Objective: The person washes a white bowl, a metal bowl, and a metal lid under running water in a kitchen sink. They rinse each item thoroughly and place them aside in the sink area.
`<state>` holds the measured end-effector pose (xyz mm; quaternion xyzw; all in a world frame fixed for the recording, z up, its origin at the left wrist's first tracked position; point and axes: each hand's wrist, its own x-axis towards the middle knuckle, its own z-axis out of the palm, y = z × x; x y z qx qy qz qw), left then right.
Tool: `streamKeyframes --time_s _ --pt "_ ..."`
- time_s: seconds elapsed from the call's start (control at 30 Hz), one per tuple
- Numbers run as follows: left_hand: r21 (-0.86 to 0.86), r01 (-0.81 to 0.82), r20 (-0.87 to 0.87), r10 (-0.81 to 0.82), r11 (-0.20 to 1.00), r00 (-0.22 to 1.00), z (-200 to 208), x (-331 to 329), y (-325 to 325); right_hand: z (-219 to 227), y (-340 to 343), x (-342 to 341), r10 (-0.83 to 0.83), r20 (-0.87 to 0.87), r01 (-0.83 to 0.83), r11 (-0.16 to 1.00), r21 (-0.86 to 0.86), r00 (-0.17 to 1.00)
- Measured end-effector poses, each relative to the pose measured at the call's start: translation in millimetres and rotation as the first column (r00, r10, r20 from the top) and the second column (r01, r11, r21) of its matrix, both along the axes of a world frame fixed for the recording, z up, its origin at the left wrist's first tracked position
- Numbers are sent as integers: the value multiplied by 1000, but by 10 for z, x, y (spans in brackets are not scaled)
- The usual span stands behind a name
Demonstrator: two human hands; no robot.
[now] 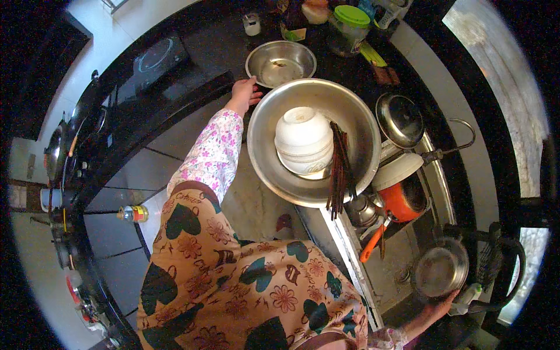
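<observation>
My left hand (245, 95) reaches to the counter, its fingers closed at the near-left rim of a small round metal bowl (289, 69), which has a few dark bits inside. Just right of that hand, a large metal basin (261, 157) holds a stack of upturned white bowls (303, 137) and a bundle of dark chopsticks (339, 169) leaning over its rim. At the lower right, my right hand (438, 306) grips the lower edge of a shallow metal dish (441, 271) over the sink area; part of that hand is hidden by the dish.
The sink (379, 283) holds an orange-handled pan (402, 201), a metal pot (363, 209) and a white bowl (398, 171). A pot lid (400, 120) lies near the faucet (464, 137). A green-lidded jar (350, 29) stands at the back; a bottle (134, 213) is at the left.
</observation>
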<state>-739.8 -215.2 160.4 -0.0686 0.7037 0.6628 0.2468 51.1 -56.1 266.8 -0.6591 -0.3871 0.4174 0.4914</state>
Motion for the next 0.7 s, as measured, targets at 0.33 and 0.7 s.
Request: streamKeyframes --time_s 0.33,0.7 --pt "209 -112 -73 130 972 989 -213 -71 155 171 -253 -3046 561 -325 -579 814 47 761" --pt "350 32 -452 139 936 881 1100 274 189 -497 39 -4531 83 -900 -776 545 -319 428"
